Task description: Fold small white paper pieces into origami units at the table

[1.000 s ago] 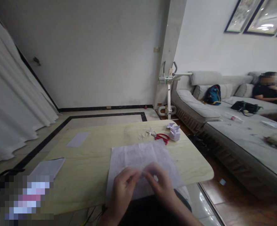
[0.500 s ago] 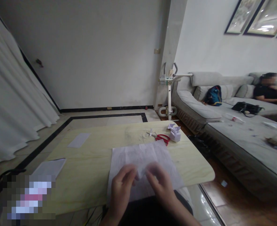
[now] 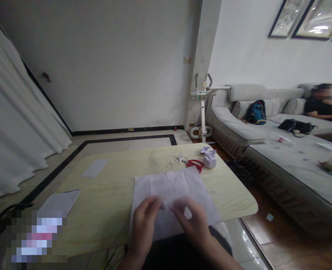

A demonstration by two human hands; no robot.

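Observation:
Over a large creased white sheet at the table's front edge, my two hands work close together. My left hand has thumb and fingers pinched on a small piece of white paper. From the other side, my right hand pinches the same piece, fingers curled and slightly blurred. Most of the piece is hidden by the fingertips, so its folded shape cannot be made out. Beyond the sheet lie red-handled scissors, beside a folded white paper figure.
Thin paper scraps lie by the scissors on the pale wooden table. A white paper slip and a stack of paper are at the left. A grey sofa runs along the right, with a person seated on it.
My fingertips have come closer together, covering more of the small paper piece. The large sheet, scissors and folded figure stay in place.

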